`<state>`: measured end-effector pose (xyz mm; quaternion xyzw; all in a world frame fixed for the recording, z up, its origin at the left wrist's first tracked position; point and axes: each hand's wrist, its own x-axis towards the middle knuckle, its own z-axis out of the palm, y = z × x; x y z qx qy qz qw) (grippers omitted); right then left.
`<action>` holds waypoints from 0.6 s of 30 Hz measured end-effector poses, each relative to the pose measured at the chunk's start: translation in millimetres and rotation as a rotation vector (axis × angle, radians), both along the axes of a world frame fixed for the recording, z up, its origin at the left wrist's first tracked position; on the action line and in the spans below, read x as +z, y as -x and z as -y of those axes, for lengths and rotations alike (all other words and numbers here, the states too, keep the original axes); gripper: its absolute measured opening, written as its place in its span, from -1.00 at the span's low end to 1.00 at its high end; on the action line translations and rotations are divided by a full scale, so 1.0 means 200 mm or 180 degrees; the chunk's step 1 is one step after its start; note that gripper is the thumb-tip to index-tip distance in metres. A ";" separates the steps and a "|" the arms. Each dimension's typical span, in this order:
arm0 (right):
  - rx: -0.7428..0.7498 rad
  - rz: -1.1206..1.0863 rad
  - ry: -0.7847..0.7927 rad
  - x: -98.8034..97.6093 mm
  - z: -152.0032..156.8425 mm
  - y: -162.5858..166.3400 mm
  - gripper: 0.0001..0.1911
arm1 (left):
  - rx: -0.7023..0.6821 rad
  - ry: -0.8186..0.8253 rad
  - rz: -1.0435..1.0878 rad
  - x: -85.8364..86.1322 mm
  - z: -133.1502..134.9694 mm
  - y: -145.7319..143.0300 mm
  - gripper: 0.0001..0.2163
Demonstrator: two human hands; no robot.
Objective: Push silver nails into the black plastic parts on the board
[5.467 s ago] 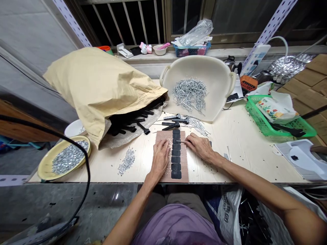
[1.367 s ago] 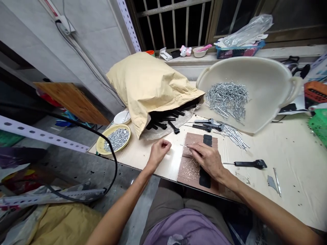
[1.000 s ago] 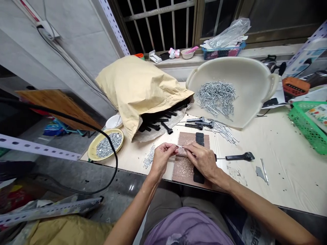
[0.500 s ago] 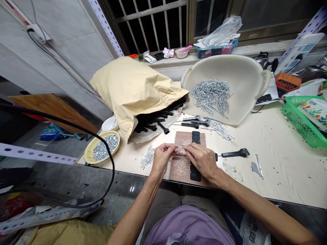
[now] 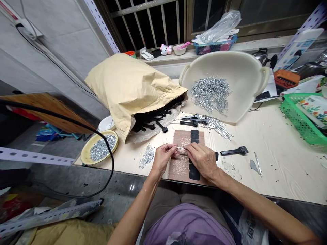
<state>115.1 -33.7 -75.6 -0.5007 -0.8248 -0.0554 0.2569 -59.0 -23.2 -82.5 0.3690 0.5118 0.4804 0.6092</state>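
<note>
A thin metal rod (image 5: 180, 148) runs between my two hands above a brown board (image 5: 176, 172). The fingertips of my left hand (image 5: 162, 157) are closed in a pinch at its left end. My right hand (image 5: 201, 159) is also closed, with thumb and fingers at the rod's other end; its grip is partly hidden. Black rounded pads (image 5: 194, 173) line the board, some covered by my right hand. To the right of that hand lies a black plastic handle-like piece (image 5: 233, 151) with a thin shaft pointing toward it. Small metal bits (image 5: 146, 156) are scattered left of the board.
Behind the board lie loose metal rods (image 5: 219, 128) and several black pieces (image 5: 189, 123). A pale basin (image 5: 242, 98) holds many metal pins. A sack (image 5: 135, 85) spills black pieces. On the left stands a yellow dish (image 5: 85, 160); a green basket (image 5: 298, 119) sits far right.
Both hands stay over the board, still pinching the rod, with only slight finger movement. The whole view has shifted slightly.
</note>
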 end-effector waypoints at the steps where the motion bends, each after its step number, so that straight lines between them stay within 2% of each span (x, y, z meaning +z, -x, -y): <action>1: 0.0002 -0.0038 0.0010 0.00 0.00 0.00 -0.81 | -0.0017 0.0011 0.0027 0.00 0.00 0.00 -0.71; 6: -0.0073 -0.0024 0.0061 -0.01 0.00 0.00 -0.77 | -0.0018 -0.0034 0.0010 -0.01 0.00 -0.01 -0.73; 10: -0.0030 -0.0127 0.0307 -0.02 -0.01 -0.01 -0.77 | -0.0023 -0.0082 -0.0138 0.01 0.00 -0.02 -0.73; 15: -0.0019 -0.0012 0.0144 -0.04 -0.01 -0.02 -0.73 | -0.0023 -0.0088 -0.0172 0.01 0.01 -0.04 -0.73; 18: -0.0059 -0.0051 0.0265 -0.04 -0.01 -0.03 -0.71 | -0.0031 -0.0116 -0.0262 0.02 0.01 -0.04 -0.72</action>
